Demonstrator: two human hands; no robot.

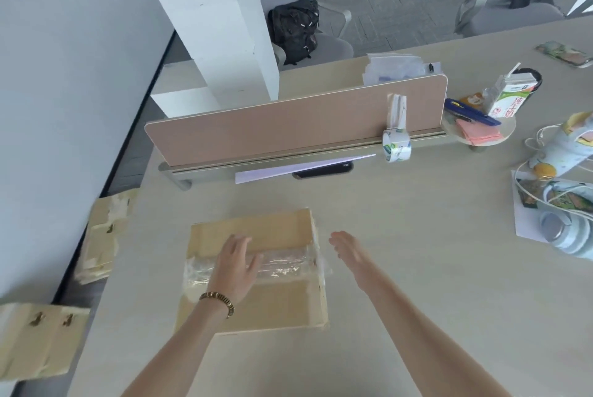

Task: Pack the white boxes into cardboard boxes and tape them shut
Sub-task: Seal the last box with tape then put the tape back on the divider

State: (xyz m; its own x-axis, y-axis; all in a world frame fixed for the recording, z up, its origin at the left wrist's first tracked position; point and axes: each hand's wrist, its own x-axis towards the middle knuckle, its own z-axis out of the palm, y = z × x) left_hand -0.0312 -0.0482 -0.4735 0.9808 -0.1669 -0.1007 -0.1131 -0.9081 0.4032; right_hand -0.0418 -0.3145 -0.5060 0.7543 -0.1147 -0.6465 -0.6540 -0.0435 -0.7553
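A closed cardboard box (276, 303) lies flat on the table in front of me, with a wide strip of clear tape (288, 263) running across its top seam. My left hand (236, 268) rests palm down on the taped seam, fingers straight. Just off the box's right edge, my right hand (348, 250) hovers above the table with relaxed fingers and holds nothing. A roll of clear tape (397, 146) sits against the desk divider (272, 127) at the back. No white box is visible.
More taped cardboard boxes are stacked off the table's left edge (102, 236) and at lower left (35, 339). Cups, cables and snack packets (558, 197) crowd the right side. A milk carton (507, 98) and blue cutter (471, 112) lie behind the divider's end.
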